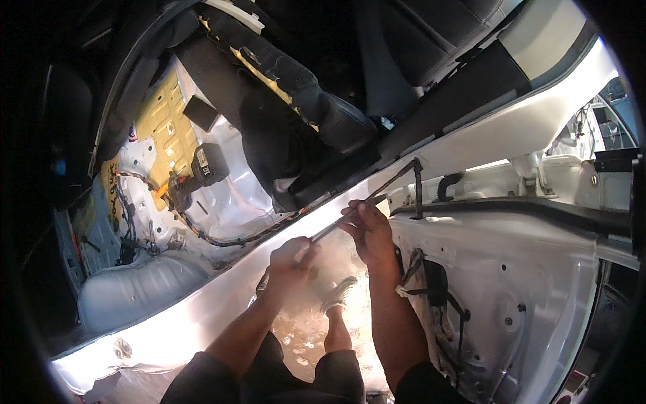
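My left hand (291,257) is closed around the lower end of a long thin metal rod (377,195). My right hand (367,225) pinches the same rod a little higher up, fingers wrapped over it. The rod slants up to the right along the white car door sill (222,296) and ends in a bent black tip (418,185) near the hinge area of the open white car door (531,269). Both hands sit close together just above the sill.
The stripped car floor (161,135) shows white and yellow metal, a wiring harness (215,237) and a black module (207,165). Black seats (316,101) lie beyond. A black weather strip (525,209) runs along the door. My white shoe (338,296) stands on wet ground.
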### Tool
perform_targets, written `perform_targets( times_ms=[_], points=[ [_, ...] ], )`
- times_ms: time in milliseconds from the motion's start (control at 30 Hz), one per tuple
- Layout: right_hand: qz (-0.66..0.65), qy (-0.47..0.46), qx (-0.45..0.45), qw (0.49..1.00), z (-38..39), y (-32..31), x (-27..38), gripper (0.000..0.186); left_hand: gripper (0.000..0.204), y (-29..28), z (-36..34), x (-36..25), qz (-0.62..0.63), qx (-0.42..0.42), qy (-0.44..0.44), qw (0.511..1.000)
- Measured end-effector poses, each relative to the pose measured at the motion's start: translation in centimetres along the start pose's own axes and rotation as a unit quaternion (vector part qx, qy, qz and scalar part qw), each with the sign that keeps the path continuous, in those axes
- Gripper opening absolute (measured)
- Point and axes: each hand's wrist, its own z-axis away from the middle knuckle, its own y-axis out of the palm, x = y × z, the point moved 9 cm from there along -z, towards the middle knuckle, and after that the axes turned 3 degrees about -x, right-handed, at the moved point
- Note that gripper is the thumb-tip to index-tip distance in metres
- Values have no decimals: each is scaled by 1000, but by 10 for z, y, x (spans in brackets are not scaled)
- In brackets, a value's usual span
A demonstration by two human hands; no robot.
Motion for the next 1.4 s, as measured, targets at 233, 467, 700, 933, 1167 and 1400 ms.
perform_targets(
  times_ms=[233, 467, 700, 933, 1167, 1400],
  points=[
    [-37, 21, 49, 998, -1, 11, -3, 22, 44, 47, 41, 67, 465, 88, -487, 734],
    [-35, 11, 37, 999, 2, 0, 0, 23, 33, 3, -3, -34, -58, -6, 87, 995],
    [-5, 4, 38, 999, 0, 11, 6, 24, 54, 38, 33, 59, 389, 100, -494, 772],
    [-53, -13, 33, 998, 1, 3, -1, 23, 47, 30, 13, 40, 340, 106, -373, 857],
    [-72, 10, 91, 993, -2, 24, 9, 26, 45, 34, 21, 73, 424, 134, -337, 830],
    [-52, -12, 40, 998, -7, 18, 6, 27, 33, 18, 0, 32, 227, 142, -180, 946]
  ],
)
